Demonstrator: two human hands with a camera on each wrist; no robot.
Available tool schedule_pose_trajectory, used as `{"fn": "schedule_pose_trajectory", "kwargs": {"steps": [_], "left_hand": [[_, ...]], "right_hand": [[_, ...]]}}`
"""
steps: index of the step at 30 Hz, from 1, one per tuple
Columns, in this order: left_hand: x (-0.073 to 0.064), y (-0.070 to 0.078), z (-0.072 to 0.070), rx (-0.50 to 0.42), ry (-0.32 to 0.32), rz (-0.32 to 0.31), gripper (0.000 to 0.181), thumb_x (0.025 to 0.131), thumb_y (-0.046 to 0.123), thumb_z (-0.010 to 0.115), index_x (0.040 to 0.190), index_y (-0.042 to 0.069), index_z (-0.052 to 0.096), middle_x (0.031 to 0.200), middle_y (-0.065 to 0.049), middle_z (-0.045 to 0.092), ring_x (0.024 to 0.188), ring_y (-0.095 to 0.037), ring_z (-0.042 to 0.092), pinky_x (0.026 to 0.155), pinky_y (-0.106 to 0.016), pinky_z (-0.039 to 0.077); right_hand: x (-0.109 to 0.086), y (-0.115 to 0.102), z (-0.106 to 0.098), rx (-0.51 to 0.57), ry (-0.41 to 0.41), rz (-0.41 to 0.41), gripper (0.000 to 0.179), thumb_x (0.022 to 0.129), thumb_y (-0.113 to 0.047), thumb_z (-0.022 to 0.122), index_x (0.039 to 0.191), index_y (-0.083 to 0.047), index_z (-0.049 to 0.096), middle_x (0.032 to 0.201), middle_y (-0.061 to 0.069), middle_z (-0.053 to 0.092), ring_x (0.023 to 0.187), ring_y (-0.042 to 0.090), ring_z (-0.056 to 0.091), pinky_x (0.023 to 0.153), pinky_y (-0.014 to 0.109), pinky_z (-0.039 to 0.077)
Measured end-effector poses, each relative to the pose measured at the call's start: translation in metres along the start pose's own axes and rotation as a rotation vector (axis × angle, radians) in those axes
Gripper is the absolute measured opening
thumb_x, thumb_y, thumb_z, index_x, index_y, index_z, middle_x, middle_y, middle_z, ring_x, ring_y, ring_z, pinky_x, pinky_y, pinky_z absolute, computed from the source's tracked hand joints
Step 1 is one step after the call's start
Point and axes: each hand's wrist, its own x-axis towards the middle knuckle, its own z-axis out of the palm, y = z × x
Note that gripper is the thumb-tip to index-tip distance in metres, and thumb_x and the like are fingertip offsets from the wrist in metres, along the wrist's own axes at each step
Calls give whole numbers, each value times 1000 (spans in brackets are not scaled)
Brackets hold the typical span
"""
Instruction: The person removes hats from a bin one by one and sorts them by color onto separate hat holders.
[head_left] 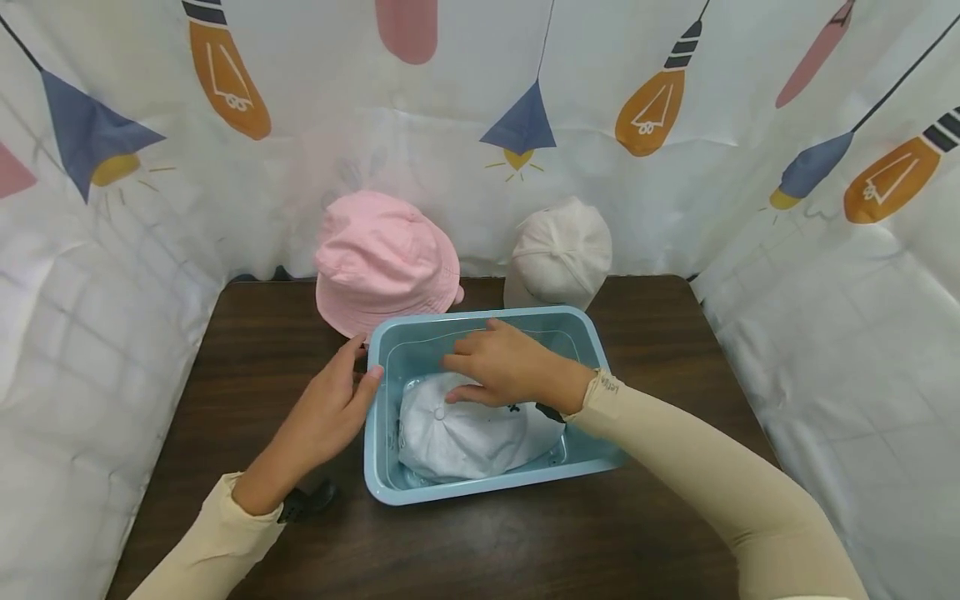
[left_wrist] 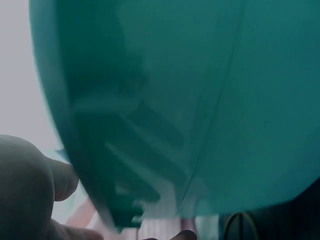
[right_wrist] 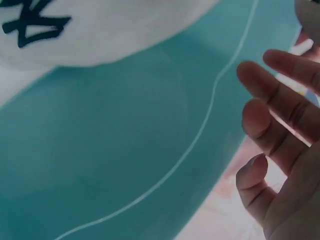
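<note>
A white cap (head_left: 465, 433) with a small dark mark lies inside a light blue plastic basin (head_left: 380, 433), its top button facing up. My right hand (head_left: 510, 364) is over the basin, above the back edge of the cap. In the right wrist view its fingers (right_wrist: 280, 95) are loosely bent with nothing between them, apart from the cap's dark-marked side. At the basin's left wall is my left hand (head_left: 326, 408), its thumb at the rim and its fingers outside. The left wrist view shows the basin's outer wall (left_wrist: 225, 125) close up; the fingertips are partly hidden there.
Behind the basin on the dark wooden table (head_left: 510, 542) are a pink bucket hat (head_left: 386, 258), close to the basin's back left corner, and a cream cap (head_left: 562, 254) to its right. White printed cloth (head_left: 450, 192) hangs along the back and both sides.
</note>
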Motion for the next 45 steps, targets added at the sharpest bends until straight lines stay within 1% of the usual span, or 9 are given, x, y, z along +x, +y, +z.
{"fn": "schedule_pose_trajectory", "kwargs": {"steps": [4,9,16,21,25,28,33,39,45], "left_hand": [[-7,4,10,-22,-16,-21,68,110,36,43,163,7,12,155,-24,44,132,-42,55,106,-66,43],[-13,8,17,-49,-42,-43,73,110,39,40,165,12,0,162,-23,35,135,-42,53,108,-66,42],[-17,8,19,-27,-75,-53,72,112,36,37,165,15,-7,170,-19,18,144,-43,42,112,-66,37],[-19,7,21,-15,-70,-47,71,112,35,36,164,16,-8,169,-19,18,145,-42,41,113,-65,37],[-18,7,22,-25,-69,-48,70,112,38,33,164,17,-8,170,-17,17,146,-40,40,113,-64,36],[-17,7,23,-35,-67,-46,69,112,37,33,164,17,-8,171,-15,14,147,-39,39,114,-63,35],[-17,7,22,-35,-68,-43,69,112,37,33,164,15,-8,172,-13,12,149,-38,35,116,-62,33],[-17,7,21,-32,-76,-44,69,112,36,32,164,14,-8,172,-12,9,151,-37,32,117,-61,32],[-16,7,22,-28,-76,-39,69,112,36,32,164,14,-8,172,-12,8,151,-37,31,117,-61,32]], "right_hand": [[-1,-6,4,-7,-67,-71,48,97,-61,58,124,-22,68,94,-8,69,86,12,66,69,34,44],[1,-13,9,-41,-136,-107,49,96,-61,60,129,-25,66,89,-8,66,81,12,64,67,31,40],[5,-21,18,-113,-135,-133,31,93,-53,69,111,-28,70,82,-10,64,77,12,65,63,30,37],[7,-25,23,-161,-112,-136,21,93,-47,70,100,-28,71,83,-11,67,79,11,67,63,30,39],[9,-26,23,-175,-125,-134,7,97,-31,66,96,-25,69,84,-10,67,79,9,66,63,30,40],[11,-28,23,-156,-167,-129,9,99,-32,65,100,-24,69,87,-9,69,81,10,67,64,30,42],[13,-31,23,-151,-212,-128,24,97,-47,66,109,-27,70,93,-11,71,86,10,69,66,29,43],[14,-33,27,-240,-196,-175,11,102,-32,60,106,-27,68,93,-11,70,85,10,68,64,30,42],[14,-34,29,-293,-223,-166,9,102,-22,57,105,-22,66,88,-8,69,80,13,67,65,31,43]]}}
